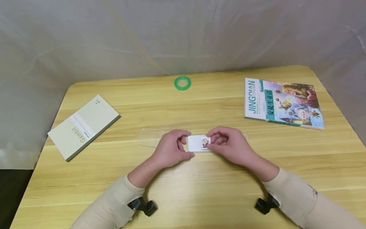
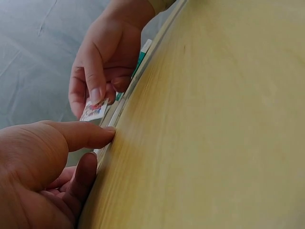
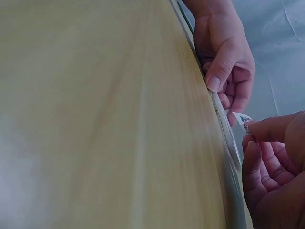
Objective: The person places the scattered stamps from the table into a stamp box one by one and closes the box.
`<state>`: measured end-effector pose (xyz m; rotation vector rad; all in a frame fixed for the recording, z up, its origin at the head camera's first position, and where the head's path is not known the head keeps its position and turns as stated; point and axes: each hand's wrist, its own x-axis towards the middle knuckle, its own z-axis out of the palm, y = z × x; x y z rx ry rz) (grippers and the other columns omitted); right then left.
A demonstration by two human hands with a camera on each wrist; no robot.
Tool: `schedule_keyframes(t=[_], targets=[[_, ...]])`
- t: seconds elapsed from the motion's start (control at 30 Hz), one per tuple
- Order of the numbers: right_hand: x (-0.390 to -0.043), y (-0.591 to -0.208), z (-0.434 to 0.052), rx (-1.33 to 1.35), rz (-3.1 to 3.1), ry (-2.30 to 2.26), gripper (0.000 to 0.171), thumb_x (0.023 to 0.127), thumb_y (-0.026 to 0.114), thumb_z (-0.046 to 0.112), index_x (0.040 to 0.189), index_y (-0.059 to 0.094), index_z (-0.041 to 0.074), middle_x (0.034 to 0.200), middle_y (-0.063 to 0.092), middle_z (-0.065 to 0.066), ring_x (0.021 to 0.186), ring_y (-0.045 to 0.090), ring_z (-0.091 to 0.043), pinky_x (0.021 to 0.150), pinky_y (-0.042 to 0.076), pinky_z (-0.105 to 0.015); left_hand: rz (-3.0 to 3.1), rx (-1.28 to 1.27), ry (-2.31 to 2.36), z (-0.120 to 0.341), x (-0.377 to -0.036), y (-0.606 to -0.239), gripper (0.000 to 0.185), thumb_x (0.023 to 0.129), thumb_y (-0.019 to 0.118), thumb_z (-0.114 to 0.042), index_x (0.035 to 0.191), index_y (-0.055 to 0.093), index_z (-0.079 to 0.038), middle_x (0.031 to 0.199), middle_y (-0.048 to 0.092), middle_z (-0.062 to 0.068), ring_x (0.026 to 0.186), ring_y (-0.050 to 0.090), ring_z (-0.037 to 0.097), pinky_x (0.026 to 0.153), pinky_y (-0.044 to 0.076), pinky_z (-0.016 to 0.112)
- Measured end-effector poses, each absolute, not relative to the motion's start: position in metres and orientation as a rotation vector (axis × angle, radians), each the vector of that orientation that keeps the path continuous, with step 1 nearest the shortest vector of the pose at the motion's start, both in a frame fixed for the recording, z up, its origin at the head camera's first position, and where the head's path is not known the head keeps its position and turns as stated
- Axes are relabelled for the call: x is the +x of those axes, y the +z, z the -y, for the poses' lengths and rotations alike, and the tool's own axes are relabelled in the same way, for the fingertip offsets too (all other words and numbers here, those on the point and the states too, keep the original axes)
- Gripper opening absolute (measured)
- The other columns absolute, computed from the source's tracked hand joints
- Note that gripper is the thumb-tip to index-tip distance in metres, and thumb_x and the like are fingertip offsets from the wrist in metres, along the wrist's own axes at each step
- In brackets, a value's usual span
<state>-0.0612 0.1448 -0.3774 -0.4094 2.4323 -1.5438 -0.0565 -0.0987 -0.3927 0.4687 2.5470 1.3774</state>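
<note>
1. The card (image 1: 197, 143) is small and white, with a little colourful picture near its right end.
2. It lies flat at the middle of the bench (image 1: 200, 190), long axis running left to right, on a clear plastic sleeve (image 1: 150, 137) that sticks out past my left hand (image 1: 171, 149).
3. My left hand curls round the card's left end, thumb and fingertips pinching its edges.
4. My right hand (image 1: 228, 144) pinches the pictured end between thumb and forefinger.
5. Whether the card sits inside the sleeve, I cannot tell.

"Gambit" notebook (image 1: 83, 126); "JINGDIAN" book (image 1: 283, 103)
</note>
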Motion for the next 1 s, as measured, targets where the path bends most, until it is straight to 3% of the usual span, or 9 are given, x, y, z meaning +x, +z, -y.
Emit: schedule_keyframes(t=[0.5,1.0], targets=[[-0.063,-0.378,-0.122,-0.523,-2.573,-1.393,0.021,0.081,0.083,0.005,0.098,0.072,0.01,0.081,0.066,0.005,0.07,0.063,-0.011,0.065,0.054,-0.029,-2.55,0.486,1.372,0.098,-0.058,-0.393,0.063,0.068,0.093,-0.01,0.123,0.065,0.001,0.089,0.057,0.002,0.061,0.06,0.009,0.06,0.051,0.027],[-0.067,-0.384,-0.116,-0.485,-2.64,-1.295,0.021,0.081,0.084,0.012,0.099,0.072,0.013,0.085,0.065,0.004,0.061,0.055,-0.013,0.054,0.047,-0.028,-2.543,0.474,1.378,0.1,-0.057,-0.395,0.062,0.068,0.093,-0.009,0.123,0.065,0.001,0.089,0.056,0.002,0.061,0.059,0.009,0.06,0.052,0.027]])
